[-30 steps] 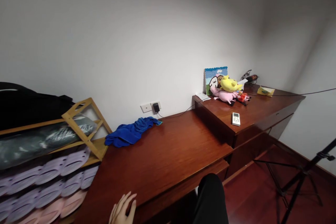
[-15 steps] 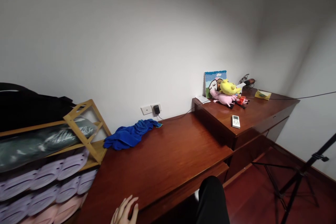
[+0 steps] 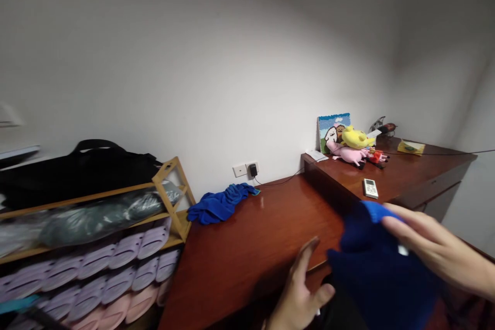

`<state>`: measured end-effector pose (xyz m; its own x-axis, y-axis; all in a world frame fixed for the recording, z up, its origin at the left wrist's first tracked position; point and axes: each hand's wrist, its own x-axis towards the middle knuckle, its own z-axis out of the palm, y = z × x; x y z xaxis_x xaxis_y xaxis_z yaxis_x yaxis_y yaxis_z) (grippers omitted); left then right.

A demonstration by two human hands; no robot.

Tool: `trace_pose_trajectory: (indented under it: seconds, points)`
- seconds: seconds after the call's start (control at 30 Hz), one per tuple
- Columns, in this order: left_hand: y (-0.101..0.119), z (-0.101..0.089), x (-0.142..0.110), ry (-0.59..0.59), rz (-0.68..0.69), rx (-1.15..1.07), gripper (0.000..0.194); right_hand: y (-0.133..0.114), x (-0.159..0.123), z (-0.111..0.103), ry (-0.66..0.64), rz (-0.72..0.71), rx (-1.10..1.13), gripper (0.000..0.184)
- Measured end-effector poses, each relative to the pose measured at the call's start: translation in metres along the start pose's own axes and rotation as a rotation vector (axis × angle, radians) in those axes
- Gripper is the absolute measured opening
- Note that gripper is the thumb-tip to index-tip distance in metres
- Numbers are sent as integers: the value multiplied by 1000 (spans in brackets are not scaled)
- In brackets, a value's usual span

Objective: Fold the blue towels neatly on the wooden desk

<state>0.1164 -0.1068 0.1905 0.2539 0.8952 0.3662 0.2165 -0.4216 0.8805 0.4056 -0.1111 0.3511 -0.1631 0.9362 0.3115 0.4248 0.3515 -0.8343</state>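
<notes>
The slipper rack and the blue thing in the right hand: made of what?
The rack looks like wood or bamboo, perhaps varnished: smooth, yellowish-brown bars. The blue cloth in the right hand seems soft, matte fabric: it droops, though blur hides its weave.

Your left hand (image 3: pixel 297 294) and right hand (image 3: pixel 429 240) are bare, with slender fingers; your right forearm (image 3: pixel 477 274) is uncovered. Black clothing (image 3: pixel 342 301) partly shows on your leg.
</notes>
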Motion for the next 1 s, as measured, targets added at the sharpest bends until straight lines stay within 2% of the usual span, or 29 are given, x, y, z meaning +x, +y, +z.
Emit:
trace_pose_trajectory:
  seconds: [0.03, 0.07, 0.13, 0.2, 0.27, 0.37, 0.47, 0.63, 0.73, 0.83, 0.93, 0.97, 1.0]
  points:
    - [17, 3, 6, -18, 28, -70, 91, -10, 16, 15, -91, -2, 21, 41]
    - [30, 4, 10, -12, 42, -123, 89, -21, 30, 31, -201, -2, 45, 45]
    - [45, -3, 14, 60, 41, -195, 72, -42, 53, 61, -390, -12, 88, 50]
    - [46, -16, 11, 153, 22, -243, 61, -57, 69, 85, -468, -40, 119, 52]
    - [40, -33, 4, 195, 11, -301, 71, -64, 78, 103, -500, -62, 155, 54]
    - [32, -58, -8, 177, 31, -325, 88, -67, 85, 127, -594, -55, 202, 62]
    - [36, -77, -13, 258, 58, -229, 79, -70, 87, 153, -686, -62, 240, 69]
    - [54, -106, -6, 520, 127, 40, 47, -79, 88, 186, -704, -126, 256, 70]
    - [64, -127, -5, 499, 186, 166, 38, -79, 90, 194, -683, -161, 238, 67]
    - [72, -145, -6, 474, 254, 284, 14, -78, 94, 197, -653, -141, 220, 66]
    - [75, -156, -8, 493, 295, 369, 14, -78, 97, 199, -623, -71, 265, 67]
    - [75, -158, -9, 475, 306, 392, 11, -79, 98, 200, -622, -61, 290, 67]
    - [75, -159, -9, 441, 320, 419, 16, -80, 99, 201, -623, -61, 312, 67]
